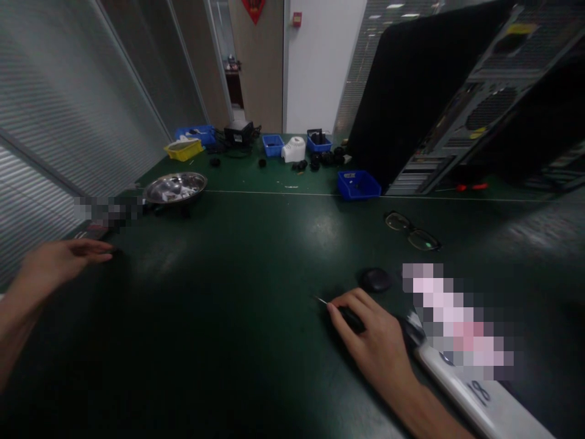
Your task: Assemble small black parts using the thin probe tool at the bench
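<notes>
My right hand [375, 335] is closed around the dark handle of a slim screwdriver [321, 300]. Its thin metal shaft points left, low over the green table. Just beyond the hand lies a black rounded object [376, 279]. Far to the left, my left hand [64, 262] has its fingers and thumb nearly together at the tips. A small dark bit shows at those fingertips, too small to name. Beyond this hand, a shiny metal bowl [176, 188] holds pale and metallic pieces.
Glasses [414, 231] and a blue bin [359, 185] lie at the right. A white device marked 18 [484, 390] is beside my right forearm. An open computer case [457, 116] stands behind. Baskets, a white housing [294, 149] and black parts line the far edge.
</notes>
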The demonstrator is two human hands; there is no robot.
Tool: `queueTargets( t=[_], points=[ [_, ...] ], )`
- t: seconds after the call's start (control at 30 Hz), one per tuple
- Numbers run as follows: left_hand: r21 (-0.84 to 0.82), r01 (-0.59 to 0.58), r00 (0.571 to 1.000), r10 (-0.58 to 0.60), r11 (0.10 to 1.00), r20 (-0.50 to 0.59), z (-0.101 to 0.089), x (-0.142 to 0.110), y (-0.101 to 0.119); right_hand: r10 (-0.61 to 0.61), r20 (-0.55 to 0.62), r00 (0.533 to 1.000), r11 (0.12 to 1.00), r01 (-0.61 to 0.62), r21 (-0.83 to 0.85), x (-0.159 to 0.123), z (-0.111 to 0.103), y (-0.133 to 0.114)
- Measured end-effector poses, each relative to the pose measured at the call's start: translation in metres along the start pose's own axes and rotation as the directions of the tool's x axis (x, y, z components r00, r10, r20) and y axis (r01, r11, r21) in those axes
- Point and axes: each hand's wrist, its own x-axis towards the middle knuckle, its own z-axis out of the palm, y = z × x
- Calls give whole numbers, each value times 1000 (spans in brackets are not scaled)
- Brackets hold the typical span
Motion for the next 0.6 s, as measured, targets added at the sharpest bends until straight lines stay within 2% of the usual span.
queueTargets(
  t=[0.07, 0.1, 0.17, 0.23, 0.33, 0.47, 0.6],
  points=[
    [-1, 52, 999, -52, 999, 4, 4, -11, 5, -2, 4, 1000, 1000, 2, 4, 0, 0, -1],
    [8, 42, 999, -42, 999, -14, 7, -16, 6, -1, 6, 1000, 1000, 1, 4, 0, -1, -1],
    [51, -48, 994, 53, 998, -96, 15, -26, 5, 0, 12, 1000, 1000, 0, 3, 0, -1, -1],
    [112, -159, 970, 177, 981, -168, 23, -34, 2, 3, 14, 1000, 1000, -4, 2, 0, -1, -1],
    [188, -231, 932, 273, 955, -238, 31, -42, 0, 3, 24, 1000, 1000, -3, 11, 0, -1, 0],
    [213, -229, 919, 283, 950, -274, 34, -48, 5, 6, 27, 1000, 1000, -6, 14, 0, -2, 0],
    [318, -229, 919, 312, 920, -240, 31, -52, 14, 7, 26, 1000, 1000, -7, 11, 0, -2, 0]
  ],
)
